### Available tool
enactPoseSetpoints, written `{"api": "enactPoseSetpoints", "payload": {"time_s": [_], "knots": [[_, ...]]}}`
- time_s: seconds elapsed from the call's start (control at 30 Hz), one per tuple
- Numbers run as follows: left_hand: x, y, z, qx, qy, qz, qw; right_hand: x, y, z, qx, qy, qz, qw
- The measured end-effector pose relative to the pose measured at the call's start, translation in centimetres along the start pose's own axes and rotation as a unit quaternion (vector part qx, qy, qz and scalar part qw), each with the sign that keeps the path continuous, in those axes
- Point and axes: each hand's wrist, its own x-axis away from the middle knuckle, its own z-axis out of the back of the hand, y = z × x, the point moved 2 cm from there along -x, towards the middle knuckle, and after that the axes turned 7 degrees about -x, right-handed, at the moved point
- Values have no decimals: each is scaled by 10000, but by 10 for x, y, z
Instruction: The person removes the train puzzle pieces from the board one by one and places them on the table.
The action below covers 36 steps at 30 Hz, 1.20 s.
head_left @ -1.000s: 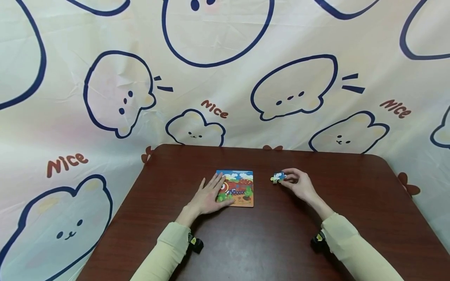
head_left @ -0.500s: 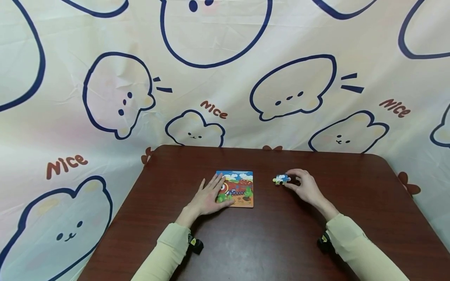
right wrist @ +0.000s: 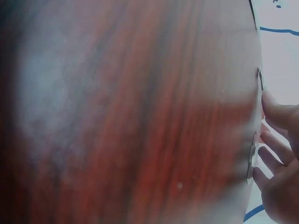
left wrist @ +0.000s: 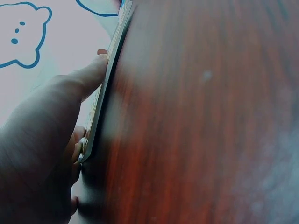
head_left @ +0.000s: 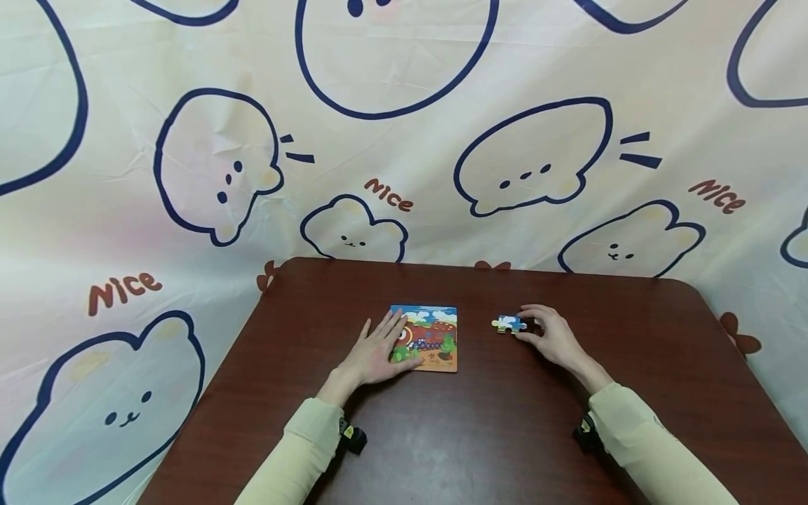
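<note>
A colourful picture puzzle board (head_left: 435, 335) lies flat in the middle of the dark red-brown table (head_left: 480, 435). My left hand (head_left: 384, 345) rests flat on the board's left part with its fingers straight. In the left wrist view the thumb (left wrist: 88, 77) lies along the puzzle board's edge (left wrist: 106, 91). A small loose puzzle piece (head_left: 507, 324), blue, white and yellow, lies on the table to the right of the board. My right hand (head_left: 529, 326) holds the piece's right end between thumb and curled fingers. The piece's thin edge (right wrist: 252, 161) shows at the fingertips (right wrist: 264, 154).
A cream cloth backdrop (head_left: 404, 140) with blue bear outlines and "Nice" lettering hangs behind and around the table. The table's far edge (head_left: 480, 268) runs just beyond the board. Bare wood lies near me between the two cream sleeves.
My right hand has moved the loose piece slightly to the right and down onto the table. The left hand and the board have stayed put.
</note>
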Motion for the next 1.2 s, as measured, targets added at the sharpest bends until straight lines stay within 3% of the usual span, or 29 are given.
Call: {"api": "enactPoseSetpoints", "payload": {"time_s": [0.4,0.67,0.97,1.2], "knots": [[1,1,2,-37,-69,-45,10000,0,4,0,254,-177,98,9995],[3,1,4,-48,-37,-102,9999,-2,-1,3,-244,31,-155,9996],[5,-1,1,-35,-63,-124,9999,-16,-26,-9,-664,85,-316,9973],[5,-6,5,61,-8,-17,10000,-33,-60,-29,-1239,-68,35,9923]]}}
